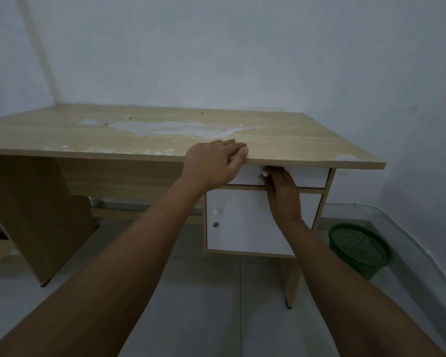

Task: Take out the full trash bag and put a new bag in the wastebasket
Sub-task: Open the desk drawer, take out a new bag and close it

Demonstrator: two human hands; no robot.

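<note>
Both forearms bare, no sleeves or jewellery

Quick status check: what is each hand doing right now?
Left hand: open, fingers flat on the desk top at its front edge.
Right hand: fingers at the drawer knob; whether they grip it cannot be told.

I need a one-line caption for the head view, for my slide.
Left hand rests on the desk edge while right hand grips the white drawer knob; green mesh wastebasket stands beside the desk.
</note>
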